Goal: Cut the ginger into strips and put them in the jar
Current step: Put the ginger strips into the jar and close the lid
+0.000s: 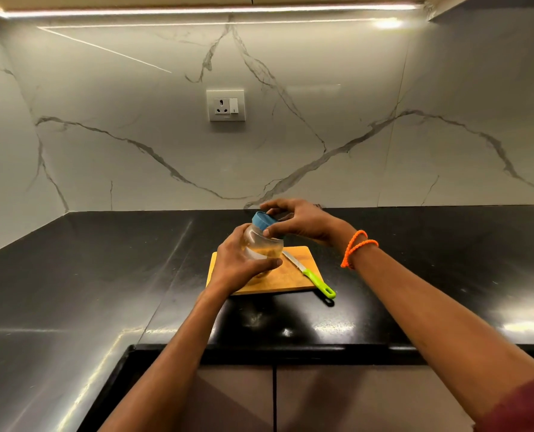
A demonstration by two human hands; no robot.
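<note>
My left hand (pixel 239 263) grips a clear jar (pixel 264 244) and holds it tilted above the wooden cutting board (pixel 290 277). Pale yellow ginger pieces show through the jar's lower part. My right hand (pixel 300 221) has its fingers curled round the blue lid (pixel 262 220) on the jar's mouth. A knife with a green handle (pixel 320 283) lies on the board's right side, its blade (pixel 292 260) pointing toward the wall and its handle end hanging over the board's front corner. I see no loose ginger on the board.
The board sits on a black glossy counter (pixel 103 275) that turns a corner on the left. A marble-patterned wall with a socket (pixel 225 105) stands behind. Cabinet doors (pixel 275 400) lie below the counter's front edge.
</note>
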